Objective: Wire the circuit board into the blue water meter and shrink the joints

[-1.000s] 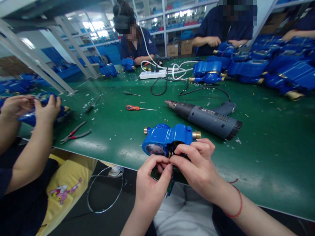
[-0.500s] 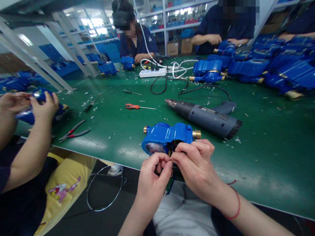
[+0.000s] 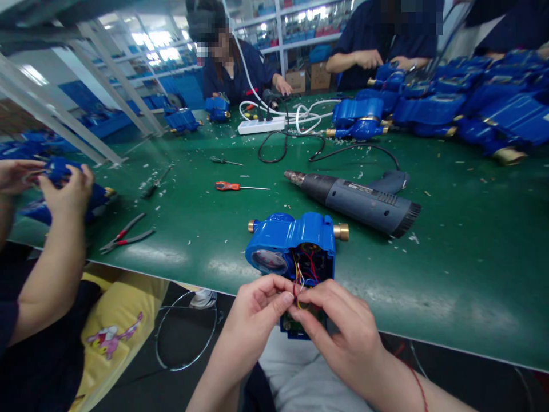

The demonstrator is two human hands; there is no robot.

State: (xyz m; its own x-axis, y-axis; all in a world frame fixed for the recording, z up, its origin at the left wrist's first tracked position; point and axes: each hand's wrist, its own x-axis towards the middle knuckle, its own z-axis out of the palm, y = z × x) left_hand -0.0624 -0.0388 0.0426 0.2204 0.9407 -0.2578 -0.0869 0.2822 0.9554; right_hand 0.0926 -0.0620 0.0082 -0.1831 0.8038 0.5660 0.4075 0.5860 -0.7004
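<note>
Via the head camera I note 1 pair of pliers (image 3: 120, 240) near the bench's (image 3: 201, 223) front edge. My left hand (image 3: 257, 312) pinches thin wires (image 3: 311, 265) at the fingertips. The blue meter (image 3: 283, 234) sits near that edge, front open. My right hand (image 3: 347, 326) pinches the same wires. 1 heat gun (image 3: 360, 200) lies farther back.

Three screwdrivers (image 3: 227, 186), one pair of pliers (image 3: 115, 242) and one power strip (image 3: 261, 126) on the green tabletop (image 3: 450, 257), plus one heat gun (image 3: 360, 201) around the middle. One water meter (image 3: 283, 237) at the near edge, but the meter pile (image 3: 429, 110) toward the far right corner overlaps too much to count.
</note>
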